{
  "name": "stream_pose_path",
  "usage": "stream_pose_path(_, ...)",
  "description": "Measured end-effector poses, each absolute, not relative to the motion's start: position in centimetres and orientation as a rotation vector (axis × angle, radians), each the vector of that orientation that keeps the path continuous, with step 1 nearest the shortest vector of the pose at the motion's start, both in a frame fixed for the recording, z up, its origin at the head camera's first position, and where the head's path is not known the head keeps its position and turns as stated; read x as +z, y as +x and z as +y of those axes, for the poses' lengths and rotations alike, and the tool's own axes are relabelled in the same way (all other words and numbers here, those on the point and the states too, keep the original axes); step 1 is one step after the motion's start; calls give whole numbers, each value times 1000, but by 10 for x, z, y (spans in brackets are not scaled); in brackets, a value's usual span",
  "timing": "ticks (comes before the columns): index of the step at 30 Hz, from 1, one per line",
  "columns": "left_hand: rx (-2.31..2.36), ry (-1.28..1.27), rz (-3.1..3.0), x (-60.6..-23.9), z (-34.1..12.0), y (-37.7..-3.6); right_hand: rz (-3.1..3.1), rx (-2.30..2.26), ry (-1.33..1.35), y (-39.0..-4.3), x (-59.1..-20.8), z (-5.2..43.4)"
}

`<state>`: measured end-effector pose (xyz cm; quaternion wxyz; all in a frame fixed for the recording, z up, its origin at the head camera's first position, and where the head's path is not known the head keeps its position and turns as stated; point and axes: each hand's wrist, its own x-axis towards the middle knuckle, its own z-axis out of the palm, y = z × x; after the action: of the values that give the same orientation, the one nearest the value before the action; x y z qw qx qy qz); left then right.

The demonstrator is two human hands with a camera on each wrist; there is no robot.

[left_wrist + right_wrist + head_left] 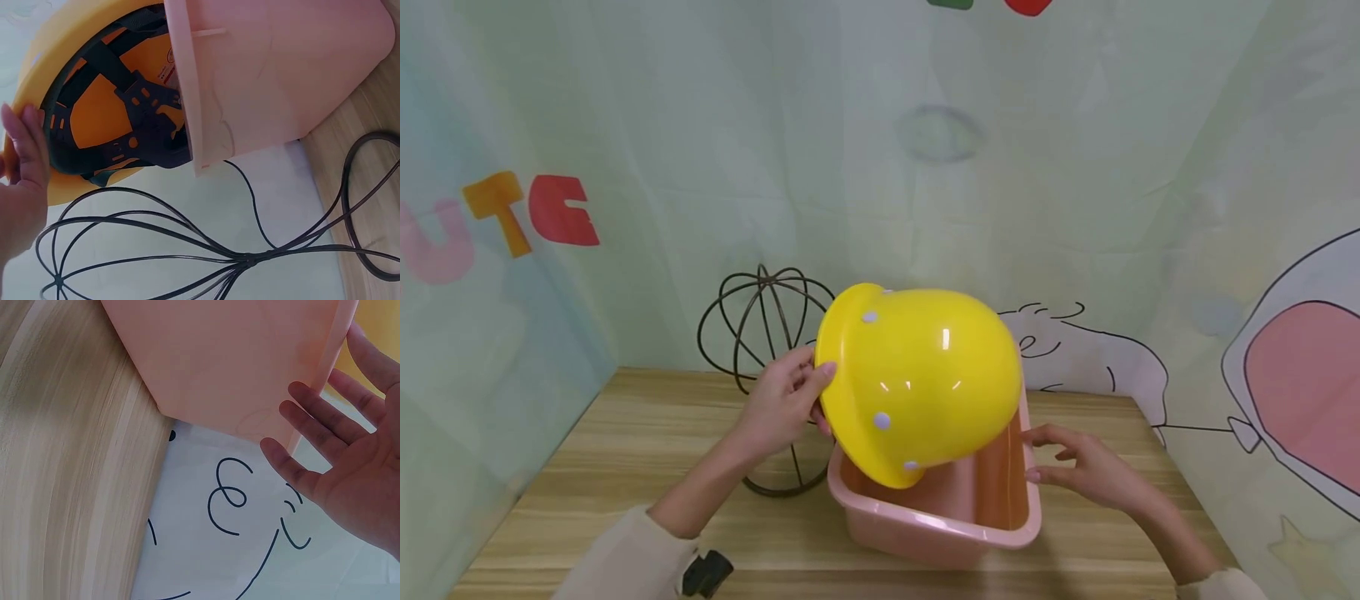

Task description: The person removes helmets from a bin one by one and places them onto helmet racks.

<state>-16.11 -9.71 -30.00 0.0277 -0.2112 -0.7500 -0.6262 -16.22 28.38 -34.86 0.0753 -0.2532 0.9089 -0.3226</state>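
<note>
A yellow hard hat [936,375] is tipped on its side over the pink basin [925,521], its brim facing left. My left hand [782,400] pinches that brim between thumb and fingers. Dark straps and a headband [134,119] show inside the hat in the left wrist view. At the basin's right rim is my right hand [1086,467], its fingertips right at the edge. Seen from the right wrist, this hand [350,450] has spread, lightly bent fingers with nothing gripped in them. The hat hides the far part of the basin.
A dark wire stand [767,325] with a round cage top and ring base stands left of the basin, close behind my left hand. Everything rests on a wooden table [647,433]. A printed curtain [700,167] hangs along the back and sides.
</note>
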Motion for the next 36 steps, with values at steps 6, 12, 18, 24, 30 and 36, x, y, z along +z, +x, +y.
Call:
stream_pose_path(6,-1917,-633,-2292,-294,-101,-159,2737,-958,-742,-162,-351,284)
stream_pose_path(12,-1943,-590,-2224,-291,-105,-161,2735,-967,-745,-162,-352,284)
stream_pose_path(18,-1934,-575,-2160,-285,-111,-161,2747,-967,-776,-162,-352,286)
stream_pose_path(24,-1935,-566,-2112,-280,-116,-161,2745,-969,-753,-162,-350,287)
stream_pose_path(30,-1962,-550,-2029,-277,-123,-162,2742,-969,-762,-161,-347,286)
stream_pose_path(36,-1970,-550,-1971,-273,-130,-161,2752,-959,-772,-161,-347,285)
